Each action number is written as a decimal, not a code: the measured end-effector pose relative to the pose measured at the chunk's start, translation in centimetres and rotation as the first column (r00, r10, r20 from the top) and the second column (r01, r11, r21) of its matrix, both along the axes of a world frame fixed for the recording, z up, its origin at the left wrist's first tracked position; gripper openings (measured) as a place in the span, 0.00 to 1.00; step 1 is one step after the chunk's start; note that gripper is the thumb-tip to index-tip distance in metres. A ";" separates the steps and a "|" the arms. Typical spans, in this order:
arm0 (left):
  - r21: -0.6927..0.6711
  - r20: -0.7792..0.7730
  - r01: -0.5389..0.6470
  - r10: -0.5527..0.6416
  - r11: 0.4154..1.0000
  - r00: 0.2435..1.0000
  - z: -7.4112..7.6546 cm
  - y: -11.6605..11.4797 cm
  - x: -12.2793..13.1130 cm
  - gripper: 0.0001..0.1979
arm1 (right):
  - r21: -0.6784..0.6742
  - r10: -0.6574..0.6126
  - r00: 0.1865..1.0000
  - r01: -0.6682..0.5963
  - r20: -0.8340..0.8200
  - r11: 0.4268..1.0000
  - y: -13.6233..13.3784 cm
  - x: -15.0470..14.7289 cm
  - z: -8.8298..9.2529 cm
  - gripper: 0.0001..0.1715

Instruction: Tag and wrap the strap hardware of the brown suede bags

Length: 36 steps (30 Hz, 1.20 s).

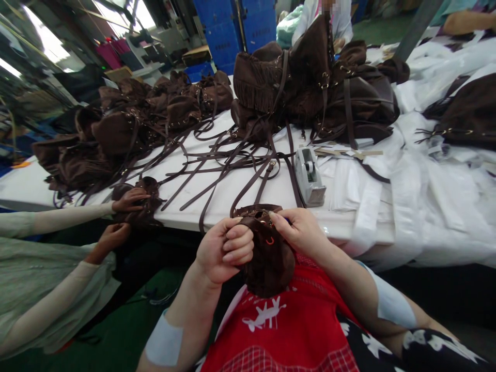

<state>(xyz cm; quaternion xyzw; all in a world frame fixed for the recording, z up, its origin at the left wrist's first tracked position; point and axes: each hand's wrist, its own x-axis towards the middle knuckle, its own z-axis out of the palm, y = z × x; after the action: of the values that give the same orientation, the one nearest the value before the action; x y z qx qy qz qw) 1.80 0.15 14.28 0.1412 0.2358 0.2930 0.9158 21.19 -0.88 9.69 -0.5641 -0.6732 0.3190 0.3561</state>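
A small dark brown drawstring bag (271, 266) rests against my red apron at the table's front edge. My left hand (227, 248) is closed in a fist around a brown strap at the bag's left upper rim. With thumb and fingers pinched, my right hand (300, 230) grips the right side of the rim, near its metal eyelets. A small orange-red curved piece (270, 241) shows on the bag just below the rim. The bag's long strap (251, 188) runs up onto the table. What lies inside the bag is hidden.
A grey tape dispenser (310, 178) stands beyond my right hand. Brown fringed bags (256, 82) are piled behind, with more bags (116, 132) at left. Clear plastic sleeves (411, 191) cover the right side. A co-worker's hands (129, 199) handle another brown bag at left.
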 end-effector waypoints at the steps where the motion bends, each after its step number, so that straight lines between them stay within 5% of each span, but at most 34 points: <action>1: -0.004 0.010 -0.006 0.006 1.000 1.000 0.1 0.0 0.1 0.19 | 0.001 0.000 1.000 0.000 -0.002 1.000 0.0 0.0 -0.1 0.34; 5: 0.044 -0.027 -0.012 0.014 0.999 1.000 -0.1 -0.1 0.3 0.19 | 0.005 0.006 1.000 -0.006 -0.030 1.000 0.0 0.1 -0.3 0.34; 8: 0.247 -0.166 0.025 0.017 0.969 0.986 -0.8 -0.5 -0.2 0.21 | 0.047 -0.006 0.994 0.011 -0.114 0.999 0.2 1.1 -0.8 0.32; 10: 0.457 -0.330 0.170 -0.011 0.873 0.944 -1.3 -0.8 -1.2 0.22 | 0.063 -0.045 0.983 0.057 -0.176 0.996 0.4 2.1 -1.4 0.27; 13: 0.625 -0.554 0.480 -0.082 0.616 0.828 -1.9 -1.3 -3.5 0.24 | -0.007 -0.078 0.957 0.079 -0.278 0.997 1.0 3.4 -2.9 0.17; 16: 0.695 -0.569 0.535 -0.087 0.480 0.818 -2.3 -1.7 -5.7 0.27 | -0.107 -0.065 0.941 0.031 -0.332 0.994 1.6 3.7 -4.5 0.17; 23: 0.742 -0.533 0.522 -0.102 0.422 0.840 -1.7 -3.2 -6.8 0.23 | -0.148 -0.042 0.963 0.002 -0.266 0.989 4.1 1.6 -6.9 0.22; 31: 0.684 -0.638 0.674 -0.220 0.280 0.738 0.2 -4.3 -6.1 0.25 | -0.280 0.069 0.979 -0.122 -0.193 0.952 10.1 -1.6 -7.0 0.29; 36: 0.702 -0.610 0.641 -0.203 0.310 0.766 0.2 -5.3 -7.7 0.25 | -0.415 0.308 0.907 -0.408 -0.289 0.813 10.3 -2.3 -7.0 0.26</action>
<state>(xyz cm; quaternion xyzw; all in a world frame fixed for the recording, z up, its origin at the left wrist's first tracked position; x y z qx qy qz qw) -5.89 -5.14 14.52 0.7133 0.1854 0.0751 0.6717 18.89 9.45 2.68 -0.4586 -0.6301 0.5898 0.2118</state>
